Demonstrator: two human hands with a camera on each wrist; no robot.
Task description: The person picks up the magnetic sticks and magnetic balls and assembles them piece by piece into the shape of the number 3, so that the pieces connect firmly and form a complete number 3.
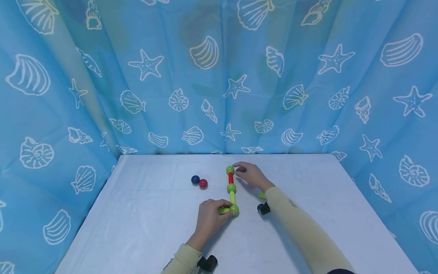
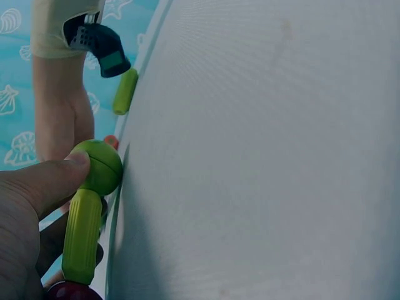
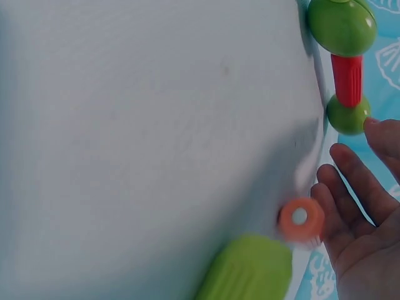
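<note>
left hand (image 1: 209, 215) pinching near green ball (image 1: 234, 210). right hand (image 1: 251, 176) loosely open, holding nothing, thumb at or just beside far green ball (image 1: 230, 170). chain (image 1: 231, 188) runs toward bench's (image 1: 147, 213) far edge. likely best: steady near ball, nudge far ball lightly, in line with red rod (image 1: 230, 177).

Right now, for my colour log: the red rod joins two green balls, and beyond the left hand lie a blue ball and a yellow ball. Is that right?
One colour is wrong: beyond the left hand lie a blue ball and a red ball, not a yellow one, as the head view shows. The red rod does join two green balls.
</note>
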